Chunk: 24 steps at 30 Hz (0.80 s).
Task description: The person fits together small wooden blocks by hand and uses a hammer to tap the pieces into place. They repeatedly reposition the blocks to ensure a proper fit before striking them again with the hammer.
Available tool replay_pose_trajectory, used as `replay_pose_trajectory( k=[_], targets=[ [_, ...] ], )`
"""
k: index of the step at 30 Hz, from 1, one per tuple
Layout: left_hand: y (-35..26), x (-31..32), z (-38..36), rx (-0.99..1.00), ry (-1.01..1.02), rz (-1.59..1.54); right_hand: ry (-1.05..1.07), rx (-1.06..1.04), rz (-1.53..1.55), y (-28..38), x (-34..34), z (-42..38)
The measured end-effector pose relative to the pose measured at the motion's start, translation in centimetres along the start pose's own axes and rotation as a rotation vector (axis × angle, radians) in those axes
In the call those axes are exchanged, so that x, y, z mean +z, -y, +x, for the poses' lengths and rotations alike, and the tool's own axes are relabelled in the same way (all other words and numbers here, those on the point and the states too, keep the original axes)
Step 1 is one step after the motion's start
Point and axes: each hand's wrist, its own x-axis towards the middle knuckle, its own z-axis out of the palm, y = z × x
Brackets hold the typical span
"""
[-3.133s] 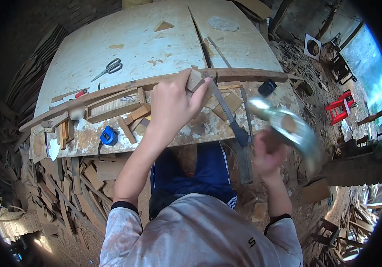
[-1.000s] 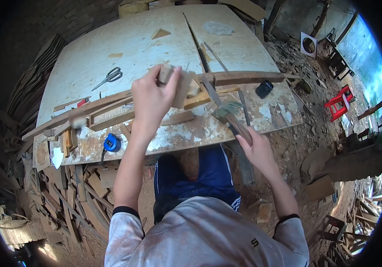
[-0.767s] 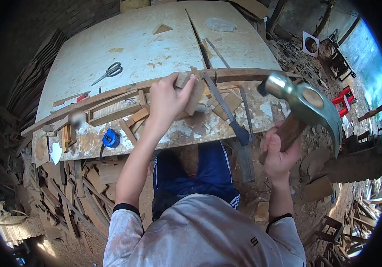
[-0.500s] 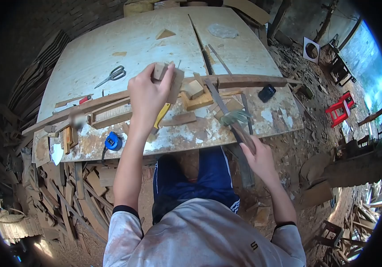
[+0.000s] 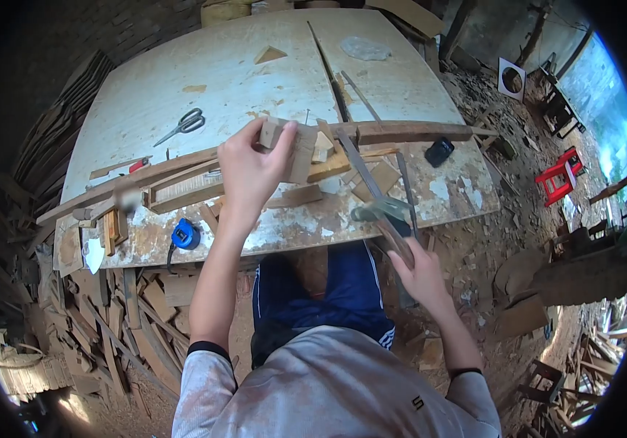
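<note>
My left hand [image 5: 244, 171] is closed, thumb and fingers pinching a small wooden block [image 5: 272, 131] above the near part of the workbench. Against that block sits a flat piece of wood [image 5: 300, 155], with a thin nail [image 5: 308, 115] standing up near its top. Low at the bench's front edge, my right hand [image 5: 419, 274] is wrapped round the wooden handle of a hammer [image 5: 394, 235]. The hammer's head is blurred and points toward the bench. A long dark metal bar [image 5: 359, 162] lies just beyond it.
On the workbench [image 5: 145, 95] lie scissors [image 5: 182, 125], a blue tape measure [image 5: 185, 233], a black object [image 5: 438, 152] and a long wooden beam [image 5: 416, 133]. Wood scraps [image 5: 127, 328] pile up below at left. A red stool [image 5: 558, 179] stands off to the right.
My left hand has moved slightly right and toward me with the block, now covering the yellow-handled tool. The hammer has dropped a little lower, toward my body.
</note>
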Motion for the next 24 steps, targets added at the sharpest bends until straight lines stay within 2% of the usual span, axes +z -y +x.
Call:
replay_pose_trajectory(
  k=[1, 6, 11, 13, 15, 16, 17, 18, 19, 20, 23, 24],
  targets=[
    [0.2, -0.1, -0.3, -0.081, 0.011, -0.125, -0.030, 0.008, 0.049, 0.1, 0.0, 0.0],
    [1.7, 1.3, -2.4, -0.092, 0.030, -0.200, -0.234, 0.055, 0.265, 2.2, -0.9, -0.2],
    [-0.7, 2.2, -3.9, -0.088, 0.111, -0.150, -0.566, -0.259, 0.460, 3.8, -1.2, 0.3],
    [-1.7, 2.5, -4.1, -0.059, 0.132, -0.189, -0.580, -0.427, 0.034, 3.5, -1.4, 0.9],
    [-3.2, 0.9, -3.4, 0.030, 0.080, -0.022, -0.388, -0.409, -0.059, 3.3, -1.4, 2.0],
    [-3.5, 0.1, -3.0, 0.077, 0.054, 0.060, -0.184, -0.087, -0.139, 3.3, -1.9, 2.0],
    [-2.3, -1.6, -1.7, -0.180, 0.040, -0.293, -0.197, -0.024, -0.155, 0.7, -2.0, 1.8],
    [-0.8, -2.1, -1.5, -0.091, -0.017, -0.100, -0.215, 0.035, -0.171, -2.1, -2.0, 2.0],
    [-0.1, -2.2, -1.4, -0.064, -0.030, -0.024, -0.298, 0.020, -0.101, -1.9, -2.0, 1.7],
    [0.6, -2.4, -1.9, -0.053, -0.037, 0.059, -0.293, 0.000, -0.031, -1.5, -2.2, 2.1],
    [0.5, 0.0, -3.0, -0.048, 0.049, 0.043, -0.286, -0.019, 0.105, 3.4, -3.1, 0.6],
    [0.0, 0.8, -3.3, -0.041, 0.088, 0.030, -0.327, -0.127, 0.127, 4.6, -3.0, 0.3]
  ],
)
